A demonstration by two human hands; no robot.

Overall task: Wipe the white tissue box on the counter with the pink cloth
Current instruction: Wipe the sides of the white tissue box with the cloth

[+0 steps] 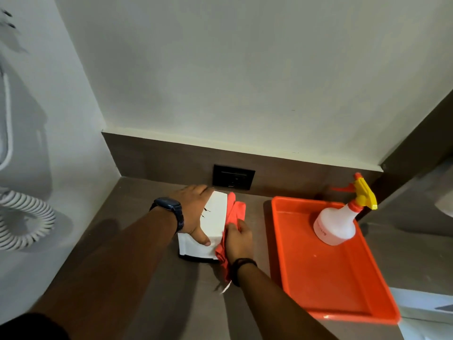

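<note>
An orange tray (326,285) lies on the right of the surface (137,285), with a white spray bottle (337,223) standing at its far end. A black wall socket (233,177) sits behind. A coiled white cord (23,220) hangs far left.

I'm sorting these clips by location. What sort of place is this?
Probably a hotel-style bathroom or vanity corner: a wall-mounted dryer with a coiled white cord, a brown counter with a wall socket, and a white tissue box being cleaned beside a spray bottle.
</note>
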